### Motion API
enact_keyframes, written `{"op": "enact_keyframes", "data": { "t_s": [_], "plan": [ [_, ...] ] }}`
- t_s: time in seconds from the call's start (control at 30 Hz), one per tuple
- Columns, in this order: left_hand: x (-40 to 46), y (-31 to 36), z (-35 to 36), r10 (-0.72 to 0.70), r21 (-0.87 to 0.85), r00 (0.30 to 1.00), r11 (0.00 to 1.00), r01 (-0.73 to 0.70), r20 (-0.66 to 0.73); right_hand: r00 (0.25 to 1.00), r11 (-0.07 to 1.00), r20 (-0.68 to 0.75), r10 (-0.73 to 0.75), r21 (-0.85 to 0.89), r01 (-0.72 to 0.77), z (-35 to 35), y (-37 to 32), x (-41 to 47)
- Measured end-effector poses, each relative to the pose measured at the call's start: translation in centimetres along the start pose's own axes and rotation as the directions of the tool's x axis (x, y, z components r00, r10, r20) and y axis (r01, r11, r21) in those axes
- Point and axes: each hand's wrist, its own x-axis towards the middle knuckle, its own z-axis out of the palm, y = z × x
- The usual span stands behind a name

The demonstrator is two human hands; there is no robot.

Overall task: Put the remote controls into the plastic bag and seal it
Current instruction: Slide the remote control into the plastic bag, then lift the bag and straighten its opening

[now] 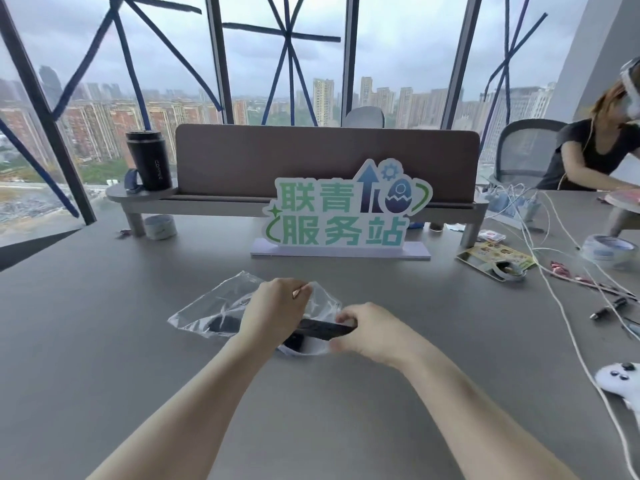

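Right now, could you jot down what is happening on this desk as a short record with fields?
setting: grey desk by tall windows
left hand: holds up the edge of the clear plastic bag
right hand: grip on a black remote control, sliding it into the bag
already in bag: a dark object, likely another remote
seal: not closed
nearby: white game controller

- Black tumbler (149, 160) far left on a shelf (145, 195)
- Green-lettered sign (341, 209) at centre
- Tape roll (608, 250) right
- White game controller (621, 380) near right
- Seated person (599, 147) far right
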Motion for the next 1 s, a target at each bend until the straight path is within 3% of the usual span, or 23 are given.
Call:
{"op": "enact_keyframes", "data": {
  "t_s": [0.1, 0.2, 0.23, 0.27, 0.4, 0.5, 0.6, 0.77, 0.83, 0.9, 1.0],
  "plan": [
    [-0.8, -0.6, -0.5, 0.014, 0.055, 1.000, 0.998, -0.013, -0.020, 0.999, 0.960, -0.044, -0.013, 0.280, 0.025, 2.5, -1.2, 1.9],
    [-1.5, -1.9, -1.0, -0.030, 0.049, 0.998, 0.998, 0.032, -0.047, 0.932, 0.971, -0.353, 0.085, 0.240, 0.002, 3.1, 0.8, 3.0],
    [-1.8, -2.2, -1.1, -0.045, 0.040, 0.998, 0.998, 0.047, -0.049, 0.912, 0.977, -0.396, 0.103, 0.214, -0.018, 3.0, 1.7, 3.2],
    [-2.0, -2.5, -1.1, -0.052, 0.046, 0.998, 0.997, 0.054, -0.045, 0.915, 0.981, -0.389, 0.108, 0.191, -0.035, 2.9, 2.3, 3.3],
    [-2.9, -2.8, -0.7, -0.043, 0.097, 0.999, 0.994, 0.042, 0.012, 0.987, 0.982, -0.146, 0.070, 0.186, -0.042, 3.9, 1.8, 3.8],
    [-4.3, -2.9, -0.7, -0.047, 0.127, 0.993, 0.991, 0.033, 0.109, 0.972, 0.985, -0.234, 0.037, 0.172, 0.003, 4.9, 0.8, 5.1],
    [-6.4, -4.1, -1.0, -0.126, 0.337, 0.973, 0.940, 0.054, 0.196, 0.941, 0.966, -0.328, 0.088, 0.260, 0.000, 4.6, 0.3, 5.6],
    [-8.5, -5.5, -3.3, -0.295, 0.505, 0.935, 0.848, 0.161, 0.197, 0.933, 0.956, -0.352, 0.067, 0.291, 0.041, 2.9, -1.0, 3.6],
    [-7.5, -4.9, -5.8, -0.351, 0.419, 0.919, 0.872, 0.251, 0.178, 0.931, 0.945, -0.359, 0.059, 0.321, 0.064, 1.9, -1.9, 2.8],
    [-5.7, -3.8, -9.0, -0.374, 0.134, 0.913, 0.925, 0.355, 0.165, 0.925, 0.904, -0.376, 0.055, 0.412, 0.114, 0.3, -3.5, 2.0],
    [-2.8, -1.5, -14.2, -0.343, -0.207, 0.930, 0.908, 0.365, 0.132, 0.899, 0.787, -0.435, 0.045, 0.570, 0.236, -3.1, -6.8, 0.2]
  ]
}}
